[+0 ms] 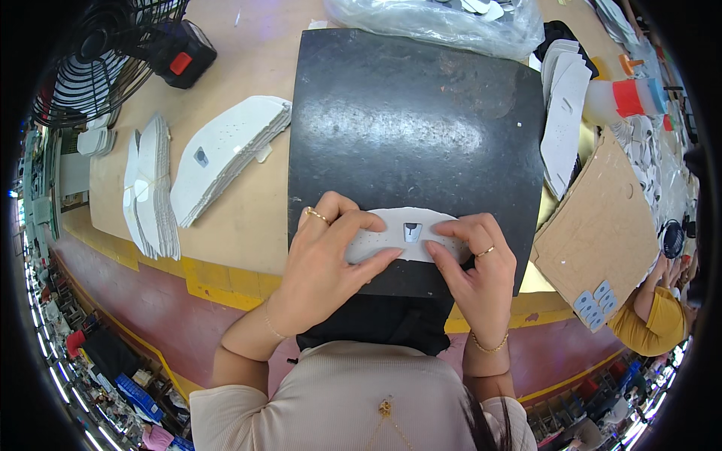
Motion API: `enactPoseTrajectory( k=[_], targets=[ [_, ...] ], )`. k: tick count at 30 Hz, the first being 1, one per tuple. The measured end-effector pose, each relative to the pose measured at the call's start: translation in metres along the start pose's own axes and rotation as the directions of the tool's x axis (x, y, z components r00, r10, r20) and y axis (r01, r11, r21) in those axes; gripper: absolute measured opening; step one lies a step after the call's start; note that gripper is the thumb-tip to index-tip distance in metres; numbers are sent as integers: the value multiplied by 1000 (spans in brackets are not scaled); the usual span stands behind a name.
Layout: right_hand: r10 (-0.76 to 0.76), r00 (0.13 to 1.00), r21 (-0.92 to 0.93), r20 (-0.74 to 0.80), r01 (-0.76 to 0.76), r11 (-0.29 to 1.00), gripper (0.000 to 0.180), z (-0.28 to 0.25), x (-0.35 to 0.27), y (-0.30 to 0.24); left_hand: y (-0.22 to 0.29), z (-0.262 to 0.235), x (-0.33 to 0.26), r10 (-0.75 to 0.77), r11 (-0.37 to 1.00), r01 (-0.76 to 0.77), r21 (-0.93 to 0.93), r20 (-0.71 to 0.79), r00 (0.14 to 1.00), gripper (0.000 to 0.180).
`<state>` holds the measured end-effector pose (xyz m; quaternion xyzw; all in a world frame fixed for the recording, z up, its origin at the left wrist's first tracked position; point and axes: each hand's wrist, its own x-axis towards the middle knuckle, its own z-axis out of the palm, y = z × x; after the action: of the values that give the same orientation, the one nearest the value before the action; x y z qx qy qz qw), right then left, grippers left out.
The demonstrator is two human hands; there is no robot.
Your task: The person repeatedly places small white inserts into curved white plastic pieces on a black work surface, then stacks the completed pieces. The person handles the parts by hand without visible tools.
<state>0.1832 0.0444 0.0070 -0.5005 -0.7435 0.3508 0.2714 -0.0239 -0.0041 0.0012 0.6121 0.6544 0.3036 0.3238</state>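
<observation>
A curved white cut piece [374, 240], perhaps shoe material, lies flat near the close edge of a black mat [414, 128]. Small dotted holes show on its surface, and a small grey-and-black patch [412, 231] sits at its middle. My left hand [320, 252] pinches the piece's left part, thumb below and forefinger above. On the other side my right hand [481, 263] grips the right part in the same way, its thumb tip close to the patch. The fingers hide both ends of the piece.
Left of the mat lie a stack of similar white pieces [226, 150] and a banded bundle [154, 192]. A black fan [94, 45] stands far left. A plastic bag [444, 26] lies beyond the mat. At right are white pieces [568, 105], a bottle [602, 101] and a brown board [602, 218] bearing small patches.
</observation>
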Motion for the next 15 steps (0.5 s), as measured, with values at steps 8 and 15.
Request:
enactPoseTrajectory(
  k=[8, 15],
  targets=[
    [-2, 1000, -22, -17, 2, 1000, 22, 4, 0, 3, 0, 1, 6, -31, 998, 31, 57, 9, 999, 32],
    [-10, 1000, -30, -24, 9, 1000, 22, 7, 0, 4, 1, 3, 6, -46, 995, 45, 89, 8, 999, 31]
  ],
)
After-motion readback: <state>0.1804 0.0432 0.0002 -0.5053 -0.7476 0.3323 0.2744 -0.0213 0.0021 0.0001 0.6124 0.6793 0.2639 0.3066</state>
